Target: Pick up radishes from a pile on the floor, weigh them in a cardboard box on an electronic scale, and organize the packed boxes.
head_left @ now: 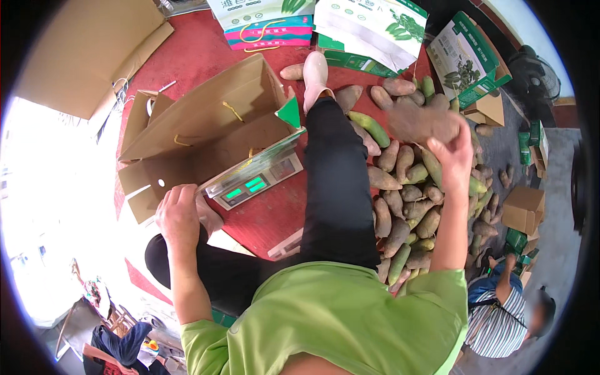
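My right hand (455, 153) is raised over the heap of brown and green root vegetables (406, 200) and grips one brownish root (422, 123), blurred by motion. My left hand (179, 212) rests on the near corner of an open brown cardboard box (206, 125). The box sits on a digital scale (259, 181) with a lit green display. My black-trousered leg (334, 181) stretches forward between the scale and the heap, ending in a pale boot (315, 75).
Printed green-and-white cartons (369, 25) and a green box (465, 59) stand at the back on the red floor. Flat cardboard (81, 44) lies at the far left. Small boxes (524, 209) sit to the right. Another person (506, 312) in a striped shirt crouches at the lower right.
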`<state>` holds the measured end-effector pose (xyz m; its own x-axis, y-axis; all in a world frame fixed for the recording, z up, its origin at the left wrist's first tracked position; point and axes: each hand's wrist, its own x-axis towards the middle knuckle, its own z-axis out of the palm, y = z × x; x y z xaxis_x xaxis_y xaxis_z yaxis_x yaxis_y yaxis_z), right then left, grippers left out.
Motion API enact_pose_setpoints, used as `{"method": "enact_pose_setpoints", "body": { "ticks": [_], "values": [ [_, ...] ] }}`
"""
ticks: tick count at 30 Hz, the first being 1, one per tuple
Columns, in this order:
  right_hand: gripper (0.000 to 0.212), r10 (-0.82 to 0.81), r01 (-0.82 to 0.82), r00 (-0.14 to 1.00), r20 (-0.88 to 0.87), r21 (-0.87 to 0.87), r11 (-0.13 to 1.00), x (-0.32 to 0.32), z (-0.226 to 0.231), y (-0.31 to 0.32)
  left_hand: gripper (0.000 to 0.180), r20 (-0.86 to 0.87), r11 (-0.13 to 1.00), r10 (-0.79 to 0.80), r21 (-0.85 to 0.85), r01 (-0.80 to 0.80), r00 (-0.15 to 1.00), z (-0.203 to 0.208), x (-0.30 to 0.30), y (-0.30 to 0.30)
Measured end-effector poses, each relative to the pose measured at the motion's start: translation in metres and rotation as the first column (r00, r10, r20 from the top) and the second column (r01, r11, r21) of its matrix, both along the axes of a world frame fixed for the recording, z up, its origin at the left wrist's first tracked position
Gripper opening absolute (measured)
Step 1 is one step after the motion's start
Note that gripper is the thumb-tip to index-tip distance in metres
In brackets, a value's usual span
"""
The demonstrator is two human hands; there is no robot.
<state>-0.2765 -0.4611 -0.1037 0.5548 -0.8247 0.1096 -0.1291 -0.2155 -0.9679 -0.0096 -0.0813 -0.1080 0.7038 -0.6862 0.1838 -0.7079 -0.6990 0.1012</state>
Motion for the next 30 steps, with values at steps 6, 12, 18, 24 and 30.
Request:
{"method": "enact_pose_setpoints", "body": {
  "ticks": [6,12,18,24,30],
  "values": [
    [0.057,0.628,-0.613,0.775,0.076,-0.154,0.775,0.171,0.076,0.057,0.01,-0.01,0.999,0.013,0.029,-0.013,1.0,0.003,0.003,-0.002],
    [0.04,0.653,-0.933,0.329,-0.682,-0.343,0.113,0.294,0.015,0.126,0.012,-0.001,1.0,0.004,0.03,-0.004,1.0,-0.004,0.004,0.004],
    [0.054,0.213,-0.992,0.06,-0.975,-0.033,0.126,0.32,-0.041,0.159,0.008,-0.003,1.0,-0.022,0.019,0.022,1.0,-0.006,0.004,0.001],
    [0.035,0.693,-0.73,0.651,-0.309,-0.503,0.462,0.272,0.011,0.112,0.01,0.007,1.0,-0.021,0.019,0.021,1.0,-0.005,0.003,0.003],
    [0.022,0.16,-0.218,0.97,-0.181,-0.368,0.904,0.149,-0.043,-0.013,0.011,-0.025,0.999,0.022,-0.041,-0.023,0.999,-0.006,0.002,0.009]
  ]
}}
